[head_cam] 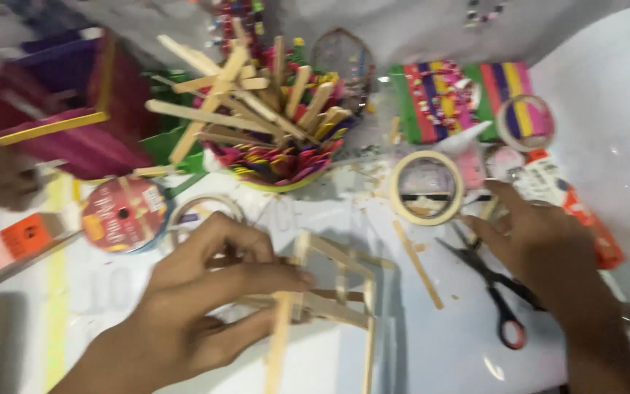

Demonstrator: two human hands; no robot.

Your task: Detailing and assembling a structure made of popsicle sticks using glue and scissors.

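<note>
My left hand [198, 299] grips a small frame built of plain wooden sticks [329, 299] that stands on the white table near the front. My right hand [534, 241] reaches out flat to the right, fingers spread, over black-and-red scissors [501, 299] and toward a glue bottle with an orange label [570, 201]. It holds nothing. A loose wooden stick [418, 264] lies between the frame and the scissors. The picture is blurred by motion.
A bowl heaped with plain and coloured craft sticks [271, 124] stands at the back. Rolls of masking tape [426, 187] [525, 121], a red ribbon spool [124, 214], a purple and pink stick box [67, 102] and a striped stick mat [461, 98] surround it.
</note>
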